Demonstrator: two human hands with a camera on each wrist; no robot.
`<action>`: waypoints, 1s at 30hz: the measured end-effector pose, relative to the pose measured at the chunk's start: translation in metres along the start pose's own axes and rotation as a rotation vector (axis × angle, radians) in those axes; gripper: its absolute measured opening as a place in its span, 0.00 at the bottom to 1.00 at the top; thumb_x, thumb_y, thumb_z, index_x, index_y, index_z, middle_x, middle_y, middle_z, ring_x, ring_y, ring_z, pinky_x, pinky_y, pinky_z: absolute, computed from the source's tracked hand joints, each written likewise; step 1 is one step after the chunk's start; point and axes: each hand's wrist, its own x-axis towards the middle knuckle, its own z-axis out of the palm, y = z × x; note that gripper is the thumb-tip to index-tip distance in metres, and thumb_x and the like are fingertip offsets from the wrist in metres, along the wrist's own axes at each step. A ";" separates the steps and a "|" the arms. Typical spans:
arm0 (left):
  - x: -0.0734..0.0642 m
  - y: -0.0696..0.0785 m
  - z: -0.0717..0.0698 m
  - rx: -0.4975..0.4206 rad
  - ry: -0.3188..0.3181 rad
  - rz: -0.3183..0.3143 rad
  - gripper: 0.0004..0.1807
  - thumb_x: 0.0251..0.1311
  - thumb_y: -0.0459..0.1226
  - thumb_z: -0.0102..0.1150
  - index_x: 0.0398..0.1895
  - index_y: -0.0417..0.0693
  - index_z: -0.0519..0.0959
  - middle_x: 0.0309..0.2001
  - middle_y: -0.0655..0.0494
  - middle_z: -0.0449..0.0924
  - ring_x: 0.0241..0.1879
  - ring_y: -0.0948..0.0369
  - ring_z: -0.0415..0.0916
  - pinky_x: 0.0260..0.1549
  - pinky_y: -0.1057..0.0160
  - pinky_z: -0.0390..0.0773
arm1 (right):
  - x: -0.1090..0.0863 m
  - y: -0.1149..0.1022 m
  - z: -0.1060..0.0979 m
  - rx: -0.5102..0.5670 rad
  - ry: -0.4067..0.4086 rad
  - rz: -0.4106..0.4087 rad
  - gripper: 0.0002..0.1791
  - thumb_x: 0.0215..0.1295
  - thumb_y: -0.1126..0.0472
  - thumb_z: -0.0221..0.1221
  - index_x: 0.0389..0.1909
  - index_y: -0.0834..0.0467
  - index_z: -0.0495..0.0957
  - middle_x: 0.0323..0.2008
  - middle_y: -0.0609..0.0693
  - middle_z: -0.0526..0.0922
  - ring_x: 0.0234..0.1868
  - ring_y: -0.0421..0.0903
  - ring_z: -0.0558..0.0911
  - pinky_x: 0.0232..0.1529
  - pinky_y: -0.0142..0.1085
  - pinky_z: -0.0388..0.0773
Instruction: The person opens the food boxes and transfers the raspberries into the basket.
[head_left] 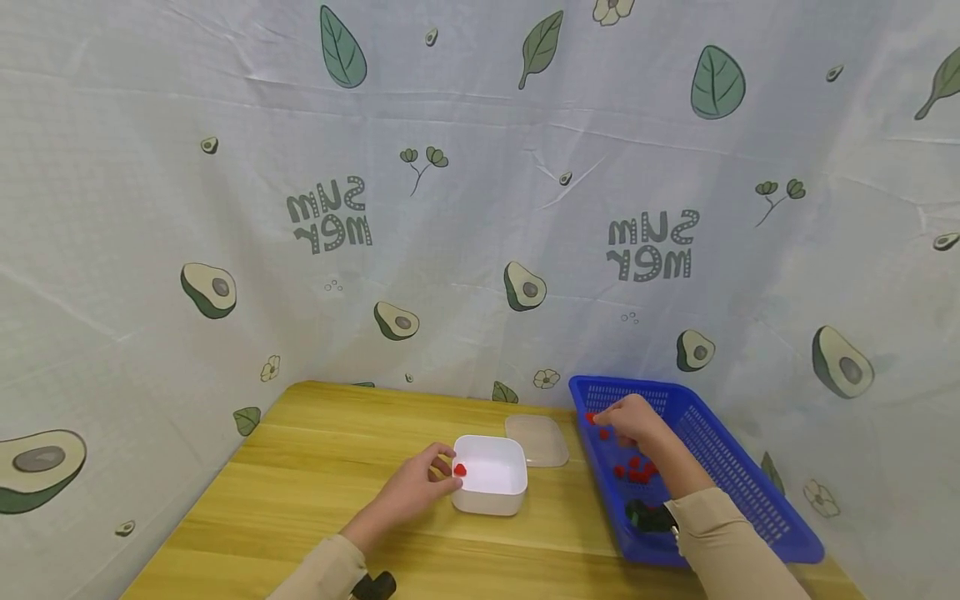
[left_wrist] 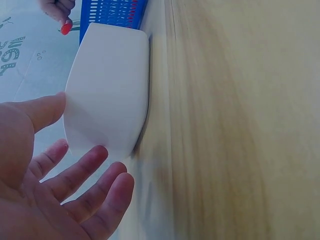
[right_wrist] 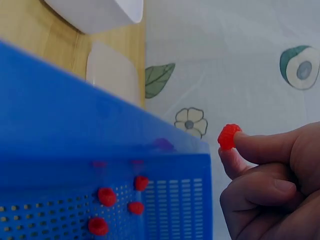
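Between the thumb and forefinger of my right hand (head_left: 633, 421) is a red raspberry (right_wrist: 228, 136), pinched above the far left corner of the blue basket (right_wrist: 65, 110). More raspberries (right_wrist: 106, 196) lie on the basket floor. My left hand (head_left: 417, 485) is at the left side of a white square box (head_left: 487, 503), with its fingers spread and relaxed. Its thumb tip meets the box edge in the left wrist view. Inside the box, against the left wall, sits one raspberry (head_left: 460, 470).
Behind the box, toward the basket, a translucent lid (head_left: 546, 443) lies flat on the wooden table (head_left: 315, 467). A dark green item (head_left: 636, 515) is in the near end of the basket, partly behind my right wrist. A printed curtain (head_left: 450, 208) hangs behind the table.
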 end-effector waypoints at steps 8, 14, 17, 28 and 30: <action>0.000 -0.001 0.001 0.006 0.004 -0.004 0.23 0.65 0.47 0.65 0.59 0.50 0.74 0.46 0.56 0.81 0.43 0.57 0.76 0.44 0.52 0.77 | 0.001 0.011 -0.017 -0.018 0.007 0.004 0.27 0.67 0.64 0.61 0.12 0.51 0.58 0.10 0.41 0.58 0.13 0.38 0.59 0.19 0.34 0.62; 0.001 -0.003 0.001 0.009 0.011 0.000 0.23 0.65 0.47 0.65 0.59 0.51 0.75 0.46 0.55 0.82 0.43 0.56 0.76 0.44 0.52 0.77 | 0.006 0.026 -0.025 -0.067 0.008 0.025 0.27 0.66 0.64 0.62 0.11 0.52 0.60 0.08 0.41 0.60 0.11 0.38 0.61 0.18 0.33 0.63; 0.001 -0.003 0.001 0.012 0.016 -0.006 0.23 0.65 0.47 0.65 0.59 0.52 0.75 0.46 0.56 0.82 0.43 0.56 0.77 0.44 0.52 0.77 | 0.010 0.034 -0.027 -0.078 0.002 0.019 0.27 0.66 0.66 0.62 0.11 0.51 0.59 0.08 0.41 0.58 0.12 0.38 0.60 0.18 0.32 0.63; 0.002 -0.004 0.001 0.026 0.016 -0.002 0.22 0.65 0.48 0.65 0.59 0.53 0.76 0.45 0.57 0.82 0.42 0.57 0.77 0.44 0.52 0.78 | 0.016 0.054 -0.028 -0.149 -0.026 -0.004 0.27 0.62 0.68 0.61 0.07 0.52 0.63 0.04 0.39 0.59 0.07 0.34 0.61 0.17 0.29 0.65; 0.003 -0.005 0.001 0.025 0.016 0.001 0.22 0.65 0.48 0.65 0.59 0.54 0.76 0.45 0.57 0.82 0.42 0.57 0.77 0.44 0.52 0.78 | 0.016 0.057 -0.028 -0.168 -0.033 -0.007 0.27 0.62 0.68 0.61 0.06 0.52 0.63 0.03 0.39 0.58 0.07 0.34 0.61 0.16 0.29 0.64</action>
